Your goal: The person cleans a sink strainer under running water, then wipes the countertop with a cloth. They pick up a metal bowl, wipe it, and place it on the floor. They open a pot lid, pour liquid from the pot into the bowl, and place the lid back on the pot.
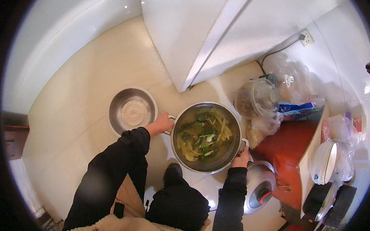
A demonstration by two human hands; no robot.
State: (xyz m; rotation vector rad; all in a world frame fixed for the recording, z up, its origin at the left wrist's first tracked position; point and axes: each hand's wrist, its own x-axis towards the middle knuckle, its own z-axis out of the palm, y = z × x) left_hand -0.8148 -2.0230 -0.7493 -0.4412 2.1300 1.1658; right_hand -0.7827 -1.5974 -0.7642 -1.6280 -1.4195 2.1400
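Between my two hands is a wide stainless steel pot (pixel 175 149), with leafy greens and pale yellowish pieces (pixel 204 136) in liquid inside it. My left hand (pixel 161 124) grips the looped handle (pixel 172 117) on its left side. On the opposite side my right hand (pixel 241 158) holds the other handle (pixel 245 142). Just left of my left hand, a steel basin (pixel 113 115) rests on the tiled floor with a pale, cream-coloured round mass (pixel 134 112) at its bottom. Whether the pot touches the floor, I cannot tell.
A pot lid with a red-trimmed knob (pixel 263 195) lies beside my right forearm. Plastic bags (pixel 266 125) and a clear lidded container (pixel 254 97) crowd the right side, by a red surface (pixel 284 151). White panels (pixel 188 39) rise ahead, with a wall socket (pixel 307 38) beyond.
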